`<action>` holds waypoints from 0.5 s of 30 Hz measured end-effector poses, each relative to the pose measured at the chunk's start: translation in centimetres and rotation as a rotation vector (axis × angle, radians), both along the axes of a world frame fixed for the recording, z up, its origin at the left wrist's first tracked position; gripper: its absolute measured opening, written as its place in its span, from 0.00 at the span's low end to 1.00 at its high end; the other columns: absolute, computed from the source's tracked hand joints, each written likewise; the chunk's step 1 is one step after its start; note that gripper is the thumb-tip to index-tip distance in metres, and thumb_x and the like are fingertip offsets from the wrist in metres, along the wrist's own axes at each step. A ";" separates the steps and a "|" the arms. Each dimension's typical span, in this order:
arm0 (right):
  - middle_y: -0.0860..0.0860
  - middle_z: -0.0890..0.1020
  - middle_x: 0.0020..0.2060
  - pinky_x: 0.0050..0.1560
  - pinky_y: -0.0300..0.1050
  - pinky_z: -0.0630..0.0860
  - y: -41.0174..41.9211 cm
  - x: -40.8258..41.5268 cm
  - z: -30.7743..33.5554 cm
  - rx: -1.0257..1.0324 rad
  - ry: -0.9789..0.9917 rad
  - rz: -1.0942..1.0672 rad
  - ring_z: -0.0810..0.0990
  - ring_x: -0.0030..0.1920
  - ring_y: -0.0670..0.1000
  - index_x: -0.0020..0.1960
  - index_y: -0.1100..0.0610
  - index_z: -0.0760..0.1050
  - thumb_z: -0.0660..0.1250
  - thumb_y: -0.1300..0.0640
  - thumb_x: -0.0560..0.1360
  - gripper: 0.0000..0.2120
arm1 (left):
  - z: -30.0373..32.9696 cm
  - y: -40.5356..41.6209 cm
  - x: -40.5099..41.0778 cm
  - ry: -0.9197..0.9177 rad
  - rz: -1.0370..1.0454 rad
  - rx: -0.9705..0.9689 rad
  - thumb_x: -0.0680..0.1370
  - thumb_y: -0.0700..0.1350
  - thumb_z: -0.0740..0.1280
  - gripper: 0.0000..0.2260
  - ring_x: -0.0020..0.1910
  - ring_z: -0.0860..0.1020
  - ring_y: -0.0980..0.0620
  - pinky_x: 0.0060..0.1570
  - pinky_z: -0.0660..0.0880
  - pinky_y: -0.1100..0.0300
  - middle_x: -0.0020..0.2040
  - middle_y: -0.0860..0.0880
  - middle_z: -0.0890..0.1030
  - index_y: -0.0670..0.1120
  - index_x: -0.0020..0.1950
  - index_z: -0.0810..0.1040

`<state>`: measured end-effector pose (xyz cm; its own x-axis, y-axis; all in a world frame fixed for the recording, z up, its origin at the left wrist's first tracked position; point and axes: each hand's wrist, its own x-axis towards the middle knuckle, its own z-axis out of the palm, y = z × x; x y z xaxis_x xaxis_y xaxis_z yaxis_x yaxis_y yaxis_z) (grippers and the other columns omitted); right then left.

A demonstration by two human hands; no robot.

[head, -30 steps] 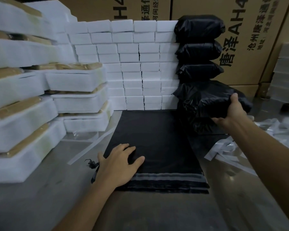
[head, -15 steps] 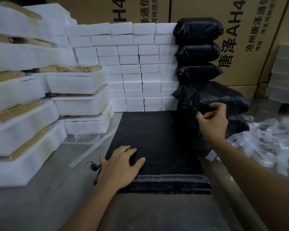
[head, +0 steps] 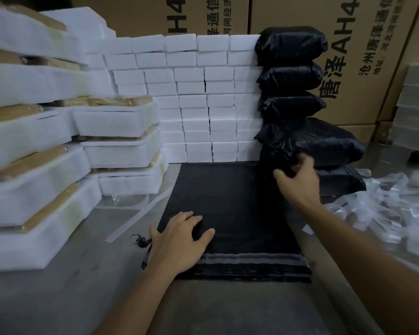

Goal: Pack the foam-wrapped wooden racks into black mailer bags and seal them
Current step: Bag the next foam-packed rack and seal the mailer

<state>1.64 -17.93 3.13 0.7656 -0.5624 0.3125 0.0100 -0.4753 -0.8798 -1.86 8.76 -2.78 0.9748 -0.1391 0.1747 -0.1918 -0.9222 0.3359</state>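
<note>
You are facing cartons (head: 363, 56) along the back, with a wall of small white foam blocks (head: 203, 97) standing in front of them. On your left the foam-wrapped racks (head: 116, 119) are lying in slanted stacks, wood showing at their open edges, their long sides running roughly left to right. On your right the packed bags (head: 290, 78) are piling up in a column against the foam wall, and the lowest, bulkiest one (head: 324, 146) is sitting just beyond your right hand.

In the middle of the table (head: 58, 293) the flat mailers (head: 230, 213) are lying in a pile, long axis running away from you, the grey seal strip at the near end, toward your body. Peeled liner strips (head: 397, 213) are littering the table on the right.

Your left hand (head: 179, 240) is pressing flat on the near left corner of the mailers, fingers spread and nearly straight, holding nothing. Your right hand (head: 298, 180) is curling its fingers into the black film of the lowest bag's edge, pinching it.

The racks are lying to the left of the mailers, well away from the right hand; your left hand is the nearer one for the coming pick-up, I judge.
</note>
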 end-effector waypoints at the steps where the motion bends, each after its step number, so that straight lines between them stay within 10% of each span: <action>1: 0.49 0.78 0.54 0.59 0.55 0.76 0.9 -0.4 -1.0 0.015 0.021 0.082 0.79 0.54 0.54 0.71 0.54 0.68 0.72 0.53 0.74 0.27 | 0.1 0.0 0.0 0.001 0.000 0.001 0.77 0.70 0.53 0.27 0.76 0.55 0.59 0.72 0.46 0.36 0.77 0.61 0.61 0.61 0.73 0.66; 7: 0.41 0.83 0.39 0.42 0.37 0.75 3.5 -2.7 -5.4 -0.229 0.151 0.305 0.82 0.44 0.44 0.42 0.45 0.79 0.71 0.53 0.75 0.05 | 0.6 0.0 -0.7 -0.030 0.010 0.024 0.77 0.69 0.53 0.27 0.76 0.58 0.58 0.72 0.50 0.44 0.76 0.59 0.62 0.60 0.74 0.67; 15: 0.50 0.77 0.63 0.65 0.54 0.71 2.1 -3.1 -4.7 -0.454 0.377 0.247 0.74 0.64 0.56 0.58 0.47 0.80 0.71 0.40 0.74 0.17 | 2.1 1.3 -1.5 -0.032 0.039 -0.145 0.75 0.65 0.65 0.21 0.64 0.72 0.55 0.63 0.64 0.51 0.63 0.60 0.75 0.58 0.65 0.75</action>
<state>-1.43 -15.85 -1.61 0.9596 -0.2296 0.1623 -0.1035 -0.8250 -0.5556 -3.36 10.08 -0.68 0.9725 -0.0721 0.2215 -0.1695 -0.8713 0.4605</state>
